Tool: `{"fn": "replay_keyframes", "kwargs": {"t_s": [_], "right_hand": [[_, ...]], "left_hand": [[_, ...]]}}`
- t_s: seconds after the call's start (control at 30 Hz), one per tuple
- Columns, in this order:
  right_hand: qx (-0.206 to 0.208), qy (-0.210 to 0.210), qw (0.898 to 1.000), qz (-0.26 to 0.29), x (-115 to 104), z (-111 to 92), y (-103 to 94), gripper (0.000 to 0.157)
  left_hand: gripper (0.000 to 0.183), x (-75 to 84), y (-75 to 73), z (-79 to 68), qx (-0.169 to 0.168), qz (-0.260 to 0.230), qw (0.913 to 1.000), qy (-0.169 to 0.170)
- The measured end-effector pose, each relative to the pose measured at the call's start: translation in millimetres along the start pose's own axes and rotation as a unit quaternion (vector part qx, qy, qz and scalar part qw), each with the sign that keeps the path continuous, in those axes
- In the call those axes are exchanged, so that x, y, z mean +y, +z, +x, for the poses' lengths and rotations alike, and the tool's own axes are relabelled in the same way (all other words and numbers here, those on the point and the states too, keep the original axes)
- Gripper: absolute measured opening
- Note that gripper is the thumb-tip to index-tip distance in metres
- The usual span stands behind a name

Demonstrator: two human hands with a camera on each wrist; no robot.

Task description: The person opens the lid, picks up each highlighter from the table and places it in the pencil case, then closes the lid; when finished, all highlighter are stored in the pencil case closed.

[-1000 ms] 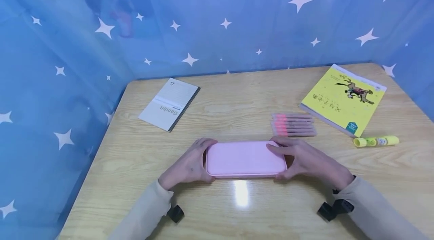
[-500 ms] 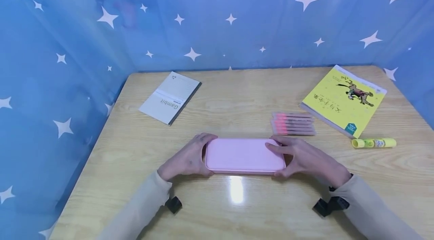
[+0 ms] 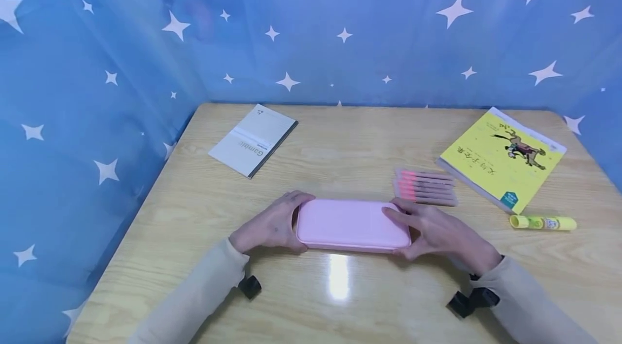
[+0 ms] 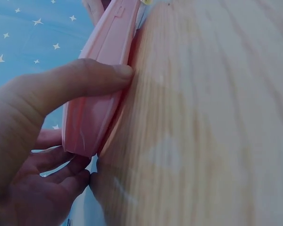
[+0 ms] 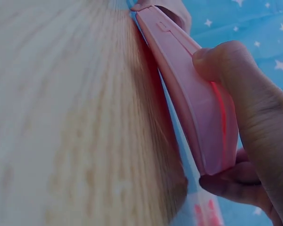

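Observation:
A closed-looking pink pencil case [image 3: 353,224] lies lengthwise near the middle of the table, between both hands. At its left end, my left hand [image 3: 277,223] grips it, the thumb on the near side in the left wrist view and the other fingers round the end. My right hand [image 3: 432,228] holds the opposite end. In the right wrist view that thumb [image 5: 207,61] presses near the seam of the case [image 5: 188,89], where a bright red line shows toward the end. The inside of the case is hidden.
Behind the right hand lies a pack of pens [image 3: 426,187] with pink parts. A yellow book [image 3: 502,160] and a yellow glue stick [image 3: 543,223] are farther right. A grey-white notebook [image 3: 254,140] lies back left. A blue starry curtain [image 3: 320,25] borders the table [image 3: 165,257].
The head view has shifted slightly, so the whole scene sits differently in the frame. Both hands keep their grip on the pencil case, which stays in about the same place on the table.

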State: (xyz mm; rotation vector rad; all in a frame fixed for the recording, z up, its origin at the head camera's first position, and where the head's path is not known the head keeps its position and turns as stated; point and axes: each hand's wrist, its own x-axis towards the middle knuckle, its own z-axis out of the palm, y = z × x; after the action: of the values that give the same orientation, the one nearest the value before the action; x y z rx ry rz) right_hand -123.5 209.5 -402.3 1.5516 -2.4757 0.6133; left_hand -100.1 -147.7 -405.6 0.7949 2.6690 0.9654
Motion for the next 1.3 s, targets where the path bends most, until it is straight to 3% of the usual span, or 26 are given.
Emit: {"fn": "replay_keyframes", "kwargs": {"t_s": [0.13, 0.3, 0.43, 0.57, 0.67, 0.77, 0.83, 0.9, 1.0, 1.07, 1.17, 1.3], "right_hand": [[0.000, -0.008, 1.000, -0.013, 1.6, -1.1, -0.8, 0.072], [0.012, 0.010, 0.999, 0.050, 9.0, 1.1, -5.0, 0.058], [-0.020, 0.047, 0.995, 0.089, 8.5, 0.3, -10.3, 0.050], [-0.056, 0.115, 0.987, 0.095, 3.8, -1.1, -17.0, 0.043], [-0.060, 0.160, 0.979, 0.109, 5.0, -0.6, -19.7, 0.038], [-0.034, 0.170, 0.973, 0.153, 11.3, 0.5, -19.1, 0.032], [-0.015, 0.172, 0.960, 0.221, 15.3, 1.2, -18.5, 0.029], [-0.001, 0.181, 0.936, 0.303, 17.8, 2.0, -17.4, 0.032], [0.009, 0.231, 0.879, 0.416, 18.2, 4.1, -15.3, 0.041], [0.017, 0.269, 0.850, 0.453, 17.8, 5.1, -13.2, 0.045], [0.030, 0.322, 0.829, 0.457, 17.9, 5.6, -10.6, 0.045], [0.042, 0.366, 0.817, 0.443, 20.0, 5.1, -8.0, 0.043]], "left_hand": [[0.093, -2.4, 2.0, 2.7, -0.007, 0.009, 0.9999, 0.008], [0.103, -3.7, 0.1, 3.0, -0.015, 0.002, 0.9998, 0.009], [0.111, -5.4, 2.4, -2.3, -0.030, -0.001, 0.9996, -0.004], [0.120, -6.3, 5.9, -7.6, -0.029, -0.017, 0.9993, -0.018], [0.131, -6.7, 7.0, -10.2, -0.026, -0.028, 0.9989, -0.027], [0.138, -7.9, 7.1, -12.3, -0.016, -0.038, 0.9988, -0.027], [0.140, -9.2, 7.5, -13.4, -0.007, -0.052, 0.9986, -0.010], [0.141, -10.0, 8.4, -14.8, 0.000, -0.067, 0.9977, 0.005], [0.145, -10.2, 10.1, -17.2, 0.007, -0.080, 0.9964, 0.026], [0.146, -9.2, 10.6, -17.7, 0.010, -0.079, 0.9964, 0.028], [0.148, -6.8, 9.1, -15.4, 0.019, -0.069, 0.9969, 0.031], [0.149, -4.3, 5.5, -9.5, 0.018, -0.065, 0.9975, 0.020]]}}
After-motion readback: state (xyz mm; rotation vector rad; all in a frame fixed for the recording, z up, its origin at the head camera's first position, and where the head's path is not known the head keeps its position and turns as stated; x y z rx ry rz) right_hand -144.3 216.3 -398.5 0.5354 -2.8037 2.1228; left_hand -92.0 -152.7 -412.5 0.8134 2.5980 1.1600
